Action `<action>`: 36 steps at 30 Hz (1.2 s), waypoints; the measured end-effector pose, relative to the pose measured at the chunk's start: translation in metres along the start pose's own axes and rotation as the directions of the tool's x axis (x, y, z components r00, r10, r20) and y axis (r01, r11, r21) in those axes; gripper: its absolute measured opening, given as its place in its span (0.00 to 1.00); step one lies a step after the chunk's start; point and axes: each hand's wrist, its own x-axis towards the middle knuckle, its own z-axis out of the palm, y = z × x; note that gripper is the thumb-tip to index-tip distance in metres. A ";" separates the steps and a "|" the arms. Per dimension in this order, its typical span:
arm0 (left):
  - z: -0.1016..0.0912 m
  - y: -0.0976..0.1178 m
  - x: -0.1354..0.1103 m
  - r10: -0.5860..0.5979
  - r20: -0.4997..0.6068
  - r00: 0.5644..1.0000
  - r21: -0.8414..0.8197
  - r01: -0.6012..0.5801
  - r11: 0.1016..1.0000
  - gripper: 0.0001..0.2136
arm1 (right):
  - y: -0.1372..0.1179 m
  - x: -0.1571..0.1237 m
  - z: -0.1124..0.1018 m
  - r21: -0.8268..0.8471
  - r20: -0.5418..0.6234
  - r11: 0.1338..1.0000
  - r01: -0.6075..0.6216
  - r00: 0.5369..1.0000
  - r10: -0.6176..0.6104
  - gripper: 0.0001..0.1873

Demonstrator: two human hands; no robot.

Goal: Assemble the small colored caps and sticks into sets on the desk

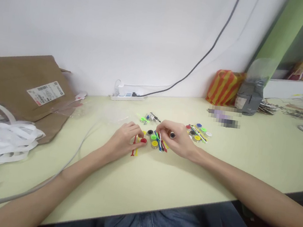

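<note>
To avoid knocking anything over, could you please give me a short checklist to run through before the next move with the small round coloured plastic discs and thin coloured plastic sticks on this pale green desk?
1. Right hand holding the small black round disc: cannot tell, the fingers hide the grip.
2. Left hand holding the red round disc: cannot tell, the fingertips only sit beside it.
3. Thin red plastic stick lying by the left hand: ok.
4. Green round disc between the hands, uncovered: ok.
5. Group of discs and sticks right of the right hand, apart from it: ok.
6. White power strip by the wall, away from the hands: ok.
</note>
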 end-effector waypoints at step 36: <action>-0.016 0.002 -0.003 -0.244 0.211 0.947 -0.046 0.259 0.965 0.23 | 0.003 0.000 0.001 -0.015 0.047 0.999 0.034 0.998 -0.033 0.11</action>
